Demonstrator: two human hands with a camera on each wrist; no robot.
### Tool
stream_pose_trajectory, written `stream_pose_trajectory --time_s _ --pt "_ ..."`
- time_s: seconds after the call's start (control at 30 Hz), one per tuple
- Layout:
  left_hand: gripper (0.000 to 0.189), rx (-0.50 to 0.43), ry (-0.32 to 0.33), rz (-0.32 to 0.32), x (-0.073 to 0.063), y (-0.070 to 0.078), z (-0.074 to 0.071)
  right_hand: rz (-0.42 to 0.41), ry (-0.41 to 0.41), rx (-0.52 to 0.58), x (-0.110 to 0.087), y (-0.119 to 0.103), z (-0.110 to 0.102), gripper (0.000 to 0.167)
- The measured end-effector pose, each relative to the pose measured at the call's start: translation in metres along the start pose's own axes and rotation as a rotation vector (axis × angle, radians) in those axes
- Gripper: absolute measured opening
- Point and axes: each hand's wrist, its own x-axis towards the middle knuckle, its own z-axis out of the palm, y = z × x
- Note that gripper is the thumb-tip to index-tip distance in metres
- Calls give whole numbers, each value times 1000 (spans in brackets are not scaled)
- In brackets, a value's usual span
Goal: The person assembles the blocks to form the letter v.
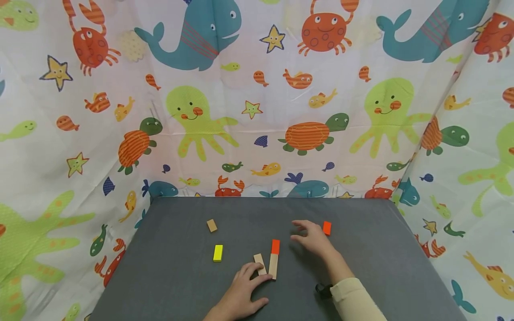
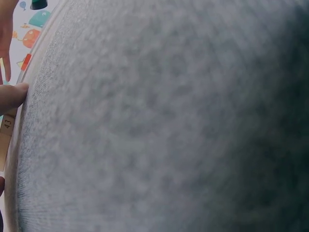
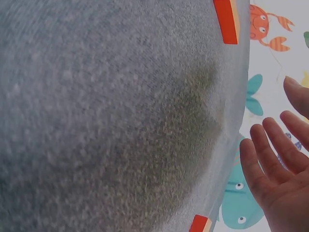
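Note:
My left hand (image 1: pixel 246 292) reaches over a plain wooden block (image 1: pixel 259 260), fingertips on it and at the near end of a second plain block (image 1: pixel 273 266); its thumb stands apart. These two blocks lie side by side at a slight angle. A red block (image 1: pixel 275 246) continues the second one at its far end. In the left wrist view, a wooden block (image 2: pixel 6 133) with a printed 43 shows below a fingertip. My right hand (image 1: pixel 315 240) hovers over the table with fingers spread and nothing held, close to another red block (image 1: pixel 327 228).
To the left on the grey table (image 1: pixel 176 276) lie a yellow block (image 1: pixel 217 253) and, farther back, a small plain wooden block (image 1: pixel 212 225). A curtain (image 1: pixel 257 174) printed with sea animals rises behind the table and along both sides.

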Motion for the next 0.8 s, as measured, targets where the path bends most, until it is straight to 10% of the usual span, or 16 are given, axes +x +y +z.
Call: stream_pose_trajectory --time_s 0.8 --pt "53 -17 -9 -9 0 1 -3 13 24 24 2 12 -11 53"
